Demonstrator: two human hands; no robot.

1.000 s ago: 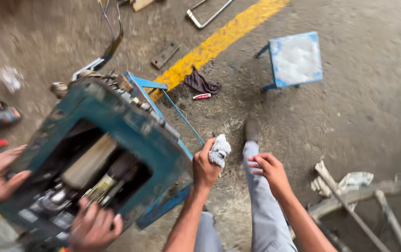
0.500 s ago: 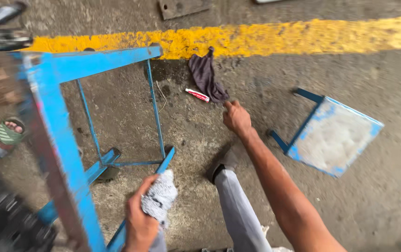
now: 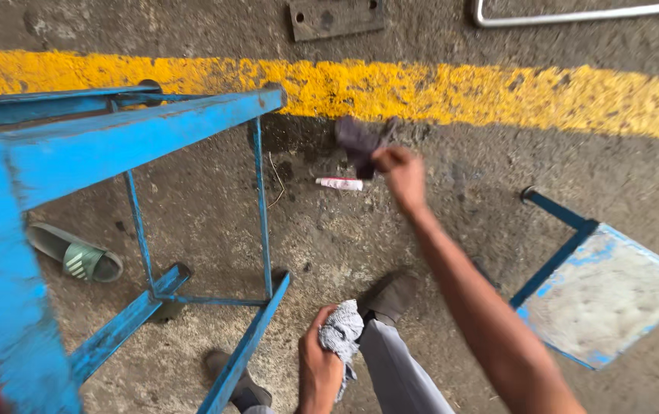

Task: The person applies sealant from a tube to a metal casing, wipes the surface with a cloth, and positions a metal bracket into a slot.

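The ground is rough grey concrete (image 3: 452, 230), dirty and spotted. A thick yellow painted line (image 3: 498, 92) runs across it from left to right on the far side. Past the line lie a flat grey metal plate with holes (image 3: 336, 17) and a thin bent metal bar (image 3: 575, 14).

On the left stands a big blue metal frame with thin legs (image 3: 115, 146). Its paint is chipped. Under it, on the left, lies a green rubber sandal with white stripes (image 3: 76, 257).

On the right stands a small blue stool with a worn white square seat (image 3: 606, 295). Nothing lies on the seat.

The right hand (image 3: 400, 172) reaches far out, with the arm stretched across the middle. Its fingers are curled shut on a dark grey rag (image 3: 356, 138), which lies on the ground just near the yellow line. Just to the left of this hand lies a small white tube with a red end (image 3: 339, 183), flat on the ground and not touched.

The left hand (image 3: 319, 364) is near the bottom, close to the person's body. It is closed tight around a crumpled white and grey cloth (image 3: 341, 333). This cloth is up off the ground, next to the person's grey trouser leg (image 3: 398, 368). A dark shoe (image 3: 392, 295) shows at the end of that leg, and another dark shoe (image 3: 241, 383) shows by the blue frame.
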